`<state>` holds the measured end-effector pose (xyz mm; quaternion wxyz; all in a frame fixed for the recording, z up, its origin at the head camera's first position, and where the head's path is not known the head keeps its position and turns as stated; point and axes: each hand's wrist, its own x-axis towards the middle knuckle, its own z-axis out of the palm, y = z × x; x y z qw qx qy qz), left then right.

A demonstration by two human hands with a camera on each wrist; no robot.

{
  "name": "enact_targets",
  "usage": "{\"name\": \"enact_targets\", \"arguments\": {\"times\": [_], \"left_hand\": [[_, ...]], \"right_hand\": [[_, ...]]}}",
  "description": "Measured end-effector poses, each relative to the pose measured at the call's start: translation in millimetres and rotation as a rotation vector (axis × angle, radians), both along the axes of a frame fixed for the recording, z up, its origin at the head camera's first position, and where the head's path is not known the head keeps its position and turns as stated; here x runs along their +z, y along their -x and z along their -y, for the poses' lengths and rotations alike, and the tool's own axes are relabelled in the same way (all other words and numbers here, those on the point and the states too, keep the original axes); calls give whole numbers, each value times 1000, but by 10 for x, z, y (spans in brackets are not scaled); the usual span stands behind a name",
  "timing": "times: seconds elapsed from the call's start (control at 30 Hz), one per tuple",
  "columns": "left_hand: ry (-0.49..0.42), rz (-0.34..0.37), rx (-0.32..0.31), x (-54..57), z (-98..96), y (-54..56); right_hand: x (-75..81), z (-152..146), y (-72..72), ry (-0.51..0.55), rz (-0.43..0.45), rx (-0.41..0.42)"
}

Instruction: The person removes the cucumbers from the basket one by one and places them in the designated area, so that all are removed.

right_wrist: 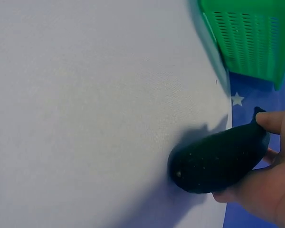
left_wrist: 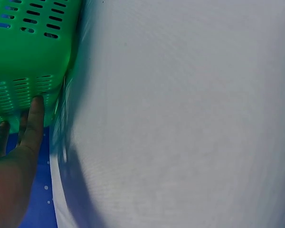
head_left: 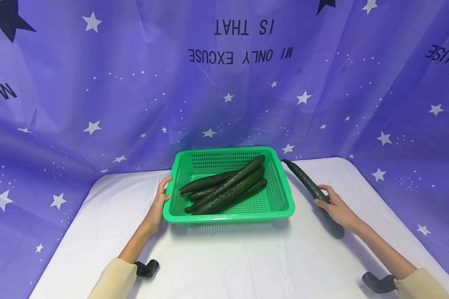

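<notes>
Cucumber (head_left: 307, 182) sits just right of the basket (head_left: 284, 198), my right hand (head_left: 336, 209) curled round its near end. Left hand (head_left: 158, 206) rests flat-fingered on the basket's left rim. End-grip looks tippy; I reckon it could slip.

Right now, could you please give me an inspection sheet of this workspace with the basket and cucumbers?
Surface: white table, covered in a plain cloth.
Job's things: green basket holding several dark cucumbers, lying slantwise; one loose cucumber outside, to the basket's right.
Clutter: nothing seen.
Hands: left hand touches the basket's left wall, fingers straight in the left wrist view; right hand grips the loose cucumber near its near end, far tip close to the basket's corner.
Cables: nothing seen; dark wrist mounts sit at both sleeves.
Surroundings: purple star-printed backdrop with upside-down lettering.
</notes>
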<state>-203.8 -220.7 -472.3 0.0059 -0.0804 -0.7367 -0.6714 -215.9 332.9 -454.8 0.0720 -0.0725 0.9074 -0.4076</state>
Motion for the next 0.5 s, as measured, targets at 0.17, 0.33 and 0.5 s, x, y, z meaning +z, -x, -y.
{"name": "enact_targets", "arguments": {"times": [0.17,0.33,0.5], "left_hand": [[-5,14,4,2,2,-6],[-3,8,-4,8,-3,-6],[3,17,0,35,-8,-10]], "right_hand": [[-60,35,27,-24,-23,-9],[-121,32,50,-19,-52,-27],[-129,30,52,9,-35,-70]]}}
